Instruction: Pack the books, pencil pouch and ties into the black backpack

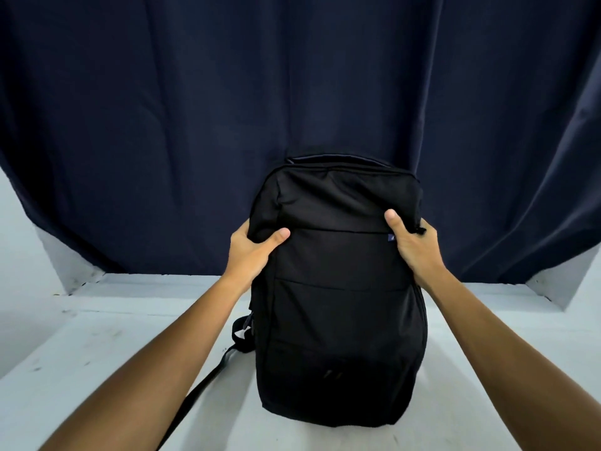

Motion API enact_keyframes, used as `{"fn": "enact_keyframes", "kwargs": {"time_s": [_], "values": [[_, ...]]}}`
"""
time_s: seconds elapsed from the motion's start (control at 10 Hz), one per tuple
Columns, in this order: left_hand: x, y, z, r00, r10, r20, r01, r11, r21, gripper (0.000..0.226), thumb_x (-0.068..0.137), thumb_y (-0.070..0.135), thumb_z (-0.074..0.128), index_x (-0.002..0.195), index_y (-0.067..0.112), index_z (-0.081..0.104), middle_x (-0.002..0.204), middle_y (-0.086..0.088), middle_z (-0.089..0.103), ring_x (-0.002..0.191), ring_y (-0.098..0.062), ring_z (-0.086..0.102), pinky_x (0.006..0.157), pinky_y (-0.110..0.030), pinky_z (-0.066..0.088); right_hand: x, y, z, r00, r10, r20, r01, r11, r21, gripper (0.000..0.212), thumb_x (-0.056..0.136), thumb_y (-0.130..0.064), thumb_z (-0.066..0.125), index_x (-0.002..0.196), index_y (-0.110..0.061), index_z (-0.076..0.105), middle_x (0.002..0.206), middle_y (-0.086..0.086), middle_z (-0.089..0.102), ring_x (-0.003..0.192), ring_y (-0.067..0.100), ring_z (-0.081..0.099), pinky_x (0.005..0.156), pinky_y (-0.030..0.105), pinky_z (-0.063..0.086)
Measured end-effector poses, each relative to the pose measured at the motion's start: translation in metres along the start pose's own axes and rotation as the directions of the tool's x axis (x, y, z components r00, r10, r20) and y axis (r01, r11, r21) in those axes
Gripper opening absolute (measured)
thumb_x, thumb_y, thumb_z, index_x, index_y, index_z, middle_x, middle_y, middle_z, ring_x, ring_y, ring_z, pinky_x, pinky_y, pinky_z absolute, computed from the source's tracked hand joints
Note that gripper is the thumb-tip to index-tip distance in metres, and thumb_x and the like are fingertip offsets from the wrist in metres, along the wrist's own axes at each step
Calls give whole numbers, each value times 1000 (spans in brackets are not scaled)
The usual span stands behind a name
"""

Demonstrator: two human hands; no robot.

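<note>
Your two forearms reach in from the bottom corners to the black backpack (341, 288), which stands upright on the white table (81, 353) before a dark curtain (292, 76). Your left hand (252, 250) clamps its upper left side, your right hand (411, 244) its upper right, thumbs across the front. One strap (208, 375) trails left.

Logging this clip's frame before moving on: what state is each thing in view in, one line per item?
black backpack: upright on the table, front facing the camera, zips appear closed, held on both sides.
left hand: grips the backpack's upper left side, thumb on the front.
right hand: grips the upper right side, thumb on the front.
shoulder strap: trails loose on the table at the left.
white table: bears the backpack.
dark blue curtain: hangs behind.
</note>
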State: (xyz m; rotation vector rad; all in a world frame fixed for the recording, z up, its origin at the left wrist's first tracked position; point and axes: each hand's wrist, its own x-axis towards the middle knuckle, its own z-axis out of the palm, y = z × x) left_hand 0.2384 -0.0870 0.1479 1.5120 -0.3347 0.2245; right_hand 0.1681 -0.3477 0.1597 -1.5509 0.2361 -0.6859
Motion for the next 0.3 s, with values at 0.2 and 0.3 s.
{"fn": "enact_keyframes", "kwargs": {"time_s": [0.2,0.3], "values": [[-58,-1,-40,1000,11,-22,-9,996,92,75,73,39,74,142,25,48,139,10,55,127,-3,52,107,-27,42,-39,-18,-32,1000,14,12,-12,983,-183,91,71,-52,77,146,-23,34,129,1,53,119,16,54,101,35,47],[-139,-27,-86,976,17,-215,38,968,249,59,78,49,73,132,39,53,138,16,55,125,-3,51,110,-39,41,-63,-41,-58,966,-218,-138,185,958,-221,108,61,-51,77,152,-25,25,137,2,44,120,13,48,102,30,43]]}}
